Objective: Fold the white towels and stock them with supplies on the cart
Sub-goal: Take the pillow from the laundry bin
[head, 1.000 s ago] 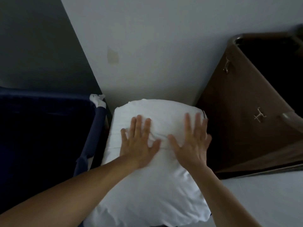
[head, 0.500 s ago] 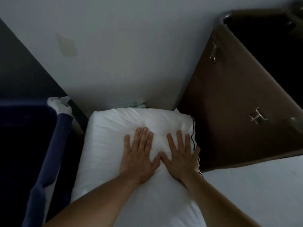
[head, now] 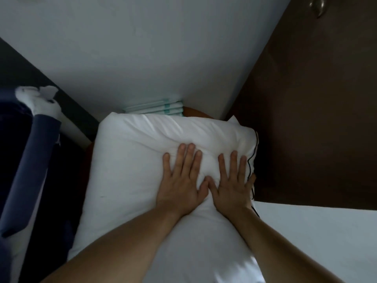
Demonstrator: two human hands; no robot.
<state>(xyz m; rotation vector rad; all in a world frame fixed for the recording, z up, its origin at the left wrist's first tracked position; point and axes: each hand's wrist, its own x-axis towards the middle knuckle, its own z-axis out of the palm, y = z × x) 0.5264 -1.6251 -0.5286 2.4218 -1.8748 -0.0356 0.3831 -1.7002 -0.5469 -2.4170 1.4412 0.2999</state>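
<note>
Left hand (head: pixel 181 180), right hand (head: pixel 232 185) — on pillow (head: pixel 132 160)

Ahead of me: pale wall (head: pixel 163 58); my left: navy fabric rail (head: pixel 30 170), white cloth (head: pixel 40 99) bunched on its corner; my right: dark brown panel (head: pixel 316 119), metal fitting (head: pixel 317 6) near its top; below it: white surface (head: pixel 316 242)

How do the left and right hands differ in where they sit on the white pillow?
On the pillow, the left hand lies near the middle; the right hand at the right edge, by the black piping. The right hand's little finger reaches that piping; the left hand's fingers lie on white cloth. Both are flat, fingers straight, pressing, thumbs touching.
</note>
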